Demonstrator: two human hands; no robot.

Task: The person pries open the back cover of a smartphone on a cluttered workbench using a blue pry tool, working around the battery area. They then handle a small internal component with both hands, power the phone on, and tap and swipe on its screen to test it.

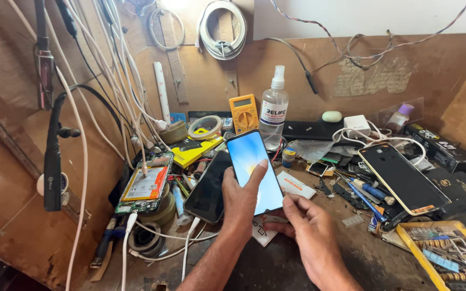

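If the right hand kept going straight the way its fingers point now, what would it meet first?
The right hand points up-left at the lit phone that the left hand holds. Its fingertips are already at that phone's lower edge, so it would probably press into the phone first; depth is hard to judge.
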